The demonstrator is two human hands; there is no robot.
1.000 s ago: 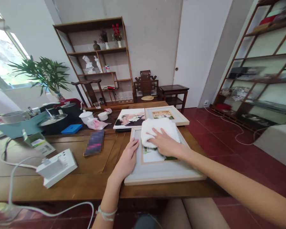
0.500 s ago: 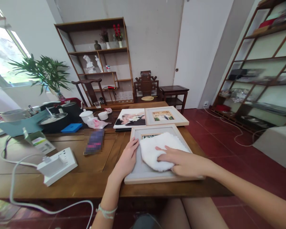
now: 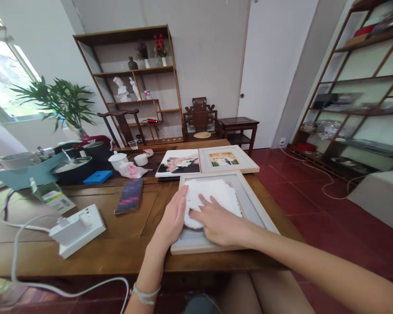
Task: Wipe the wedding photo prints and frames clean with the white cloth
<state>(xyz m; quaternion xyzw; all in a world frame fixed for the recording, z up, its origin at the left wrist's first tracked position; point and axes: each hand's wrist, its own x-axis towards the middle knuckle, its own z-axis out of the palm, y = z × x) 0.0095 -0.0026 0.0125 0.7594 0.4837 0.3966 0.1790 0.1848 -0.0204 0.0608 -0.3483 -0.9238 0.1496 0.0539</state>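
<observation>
A large pale picture frame [image 3: 249, 205] lies flat at the near edge of the wooden table [image 3: 85, 257]. My right hand [image 3: 219, 222] presses a white cloth [image 3: 212, 196] flat on the frame's glass, fingers spread over it. My left hand [image 3: 173, 218] rests flat on the frame's left border, fingers stretched out, touching the cloth's edge. The cloth hides most of the picture.
Behind the frame lie a smaller framed picture [image 3: 227, 158] and a photo print [image 3: 180, 162]. A dark phone-like item [image 3: 129, 196], a white power strip [image 3: 78, 229] with cable, a small box [image 3: 54, 196], pots [image 3: 74, 168] and cups [image 3: 119, 159] crowd the left.
My right hand slid the cloth from the frame's far part toward the near side, then across to the left. My left hand stayed on the frame's left edge.
</observation>
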